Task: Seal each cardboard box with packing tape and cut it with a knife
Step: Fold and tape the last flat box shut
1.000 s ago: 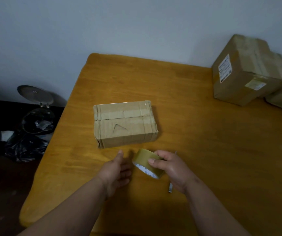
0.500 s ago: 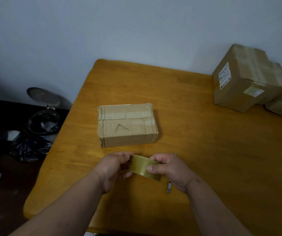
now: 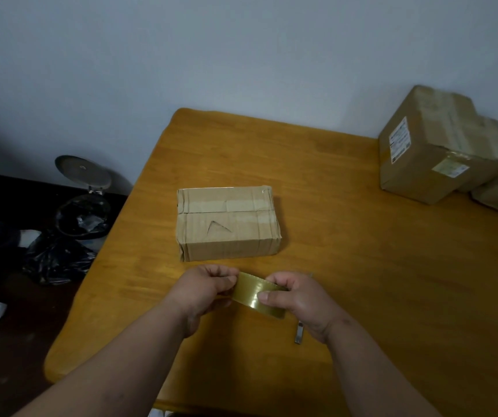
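**Both hands on the tape roll, box sitting just past them**

So both hands are up over the near part of the wooden bench (image 3: 362,266), working one roll of brownish packing tape (image 3: 256,293). The right hand (image 3: 298,302) has its fingers curled round the roll, thumb laid across the outer face. The left hand (image 3: 205,291) pinches at the roll's left edge, fingers bunched tight there; can't tell if any tape is actually peeled up, too small to see

The small cardboard box (image 3: 228,222) sits on the bench just beyond the hands, nearer the left edge than the right. Its top seam has old tape strips along it and there's a little triangular tear in the nearer flap

A thin metal thing, looks like the knife (image 3: 299,334), lies flat on the bench under the right wrist, only its end showing

Over at the far right corner there's a stack of bigger boxes (image 3: 440,145) with shipping labels. Off the bench on the left, down on the floor, a pedal bin (image 3: 83,203) stands with its lid flipped up, and a black bag (image 3: 55,260) sits beside it
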### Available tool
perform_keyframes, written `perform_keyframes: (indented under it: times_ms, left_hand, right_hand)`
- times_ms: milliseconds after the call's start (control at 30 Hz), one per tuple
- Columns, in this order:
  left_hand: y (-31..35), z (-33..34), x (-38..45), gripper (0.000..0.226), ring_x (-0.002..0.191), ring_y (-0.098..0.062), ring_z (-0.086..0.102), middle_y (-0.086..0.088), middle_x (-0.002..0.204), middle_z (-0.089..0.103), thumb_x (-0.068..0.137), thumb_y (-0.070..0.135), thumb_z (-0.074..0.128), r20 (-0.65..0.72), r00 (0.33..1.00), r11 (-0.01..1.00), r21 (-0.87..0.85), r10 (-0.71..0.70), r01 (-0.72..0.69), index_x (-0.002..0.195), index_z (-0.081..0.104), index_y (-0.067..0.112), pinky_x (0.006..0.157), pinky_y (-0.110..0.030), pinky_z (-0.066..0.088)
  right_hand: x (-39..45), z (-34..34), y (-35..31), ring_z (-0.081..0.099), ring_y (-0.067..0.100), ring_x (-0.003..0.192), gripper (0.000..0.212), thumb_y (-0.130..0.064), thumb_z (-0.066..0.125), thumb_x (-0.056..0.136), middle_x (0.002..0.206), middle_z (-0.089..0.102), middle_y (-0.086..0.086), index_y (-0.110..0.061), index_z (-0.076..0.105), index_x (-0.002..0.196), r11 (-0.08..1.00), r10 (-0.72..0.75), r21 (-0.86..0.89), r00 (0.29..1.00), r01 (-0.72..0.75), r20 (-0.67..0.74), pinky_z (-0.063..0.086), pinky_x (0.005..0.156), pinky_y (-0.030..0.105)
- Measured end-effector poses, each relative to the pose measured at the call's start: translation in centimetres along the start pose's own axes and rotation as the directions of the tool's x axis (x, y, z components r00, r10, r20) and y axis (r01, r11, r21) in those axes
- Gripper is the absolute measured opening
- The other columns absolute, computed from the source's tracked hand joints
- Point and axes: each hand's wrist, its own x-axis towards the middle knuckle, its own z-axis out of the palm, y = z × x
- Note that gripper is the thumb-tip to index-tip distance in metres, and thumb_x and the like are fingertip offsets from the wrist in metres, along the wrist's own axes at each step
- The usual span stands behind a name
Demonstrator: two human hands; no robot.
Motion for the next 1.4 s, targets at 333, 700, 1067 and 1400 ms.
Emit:
perform_keyframes:
  times_ms: [333, 700, 1067, 1400]
  left_hand:
    - [0.4, -0.1, 0.0, 0.012, 0.08, -0.018, 0.065, -0.001, 0.078, 0.069, 0.093, 0.012, 0.063, 0.002, 0.998, 0.995, 0.079, 0.064, -0.064, 0.083, 0.066, 0.014, 0.066, -0.03, 0.054]
    - [1.3, 0.1, -0.1, 0.019, 0.088, -0.027, 0.061, -0.01, 0.093, 0.062, 0.104, 0.022, 0.04, -0.061, 0.969, 0.835, 0.521, 0.241, -0.175, 0.095, 0.056, 0.016, 0.087, -0.052, 0.054]
    - [2.7, -1.3, -0.4, 0.018, 0.076, -0.017, 0.062, -0.004, 0.084, 0.067, 0.1, 0.012, 0.046, -0.058, 0.951, 0.884, 0.389, 0.304, -0.259, 0.087, 0.058, 0.014, 0.074, -0.034, 0.055]
    - [4.9, -2.9, 0.3, 0.017, 0.081, -0.022, 0.059, -0.01, 0.088, 0.064, 0.091, 0.005, 0.061, -0.025, 0.919, 0.786, 0.529, 0.393, -0.321, 0.091, 0.055, 0.021, 0.078, -0.046, 0.054]
  right_hand:
    - [0.4, -0.1, 0.0, 0.058, 0.011, 0.074, 0.012, -0.03, 0.073, 0.068, 0.074, 0.065, -0.003, -0.021, 0.07, 0.075, 0.997, -0.005, 0.074, 0.999, 0.002, 0.036, 0.042, 0.071, 0.03]
    - [1.2, 0.7, -0.6, 0.059, 0.016, 0.078, 0.024, -0.035, 0.073, 0.074, 0.081, 0.066, 0.003, -0.013, 0.07, 0.085, 0.998, -0.027, -0.05, 0.998, 0.029, 0.053, 0.045, 0.073, 0.035]
    - [1.8, 1.2, -1.0, 0.055, 0.019, 0.076, 0.016, -0.024, 0.07, 0.087, 0.079, 0.061, 0.006, -0.008, 0.065, 0.086, 0.999, -0.048, 0.011, 0.999, 0.048, -0.017, 0.04, 0.074, 0.035]
    - [2.4, 1.9, -1.7, 0.058, 0.007, 0.074, 0.014, -0.027, 0.062, 0.077, 0.077, 0.064, -0.005, -0.016, 0.064, 0.085, 0.991, -0.071, 0.122, 0.991, 0.058, 0.11, 0.044, 0.071, 0.021]
